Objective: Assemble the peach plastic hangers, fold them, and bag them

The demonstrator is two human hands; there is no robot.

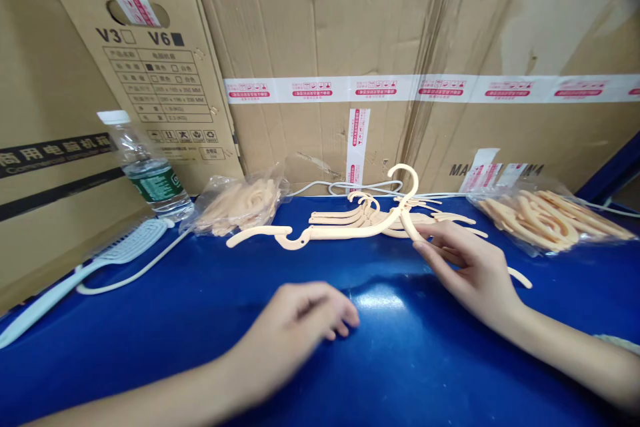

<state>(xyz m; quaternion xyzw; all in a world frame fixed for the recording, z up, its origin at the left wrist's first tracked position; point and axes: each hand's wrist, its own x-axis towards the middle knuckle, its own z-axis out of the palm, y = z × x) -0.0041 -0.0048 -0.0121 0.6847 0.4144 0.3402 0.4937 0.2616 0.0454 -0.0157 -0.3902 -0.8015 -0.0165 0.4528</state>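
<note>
A cream plastic folding clothes hanger is held up above the blue table, its hook upwards and its left arm stretched out to the left. My right hand pinches its right part just below the hook between thumb and fingers. Part of that side is hidden behind the hand, and an arm tip shows to its right. My left hand hovers over the table in front, apart from the hanger, with fingers loosely bent and nothing visible in them. Several similar hangers lie behind the held one.
Clear bags of cream hanger parts lie at the left and right. A water bottle and a pale blue hairbrush are at the left. Cardboard boxes stand along the back of the blue table, with a white cable before them.
</note>
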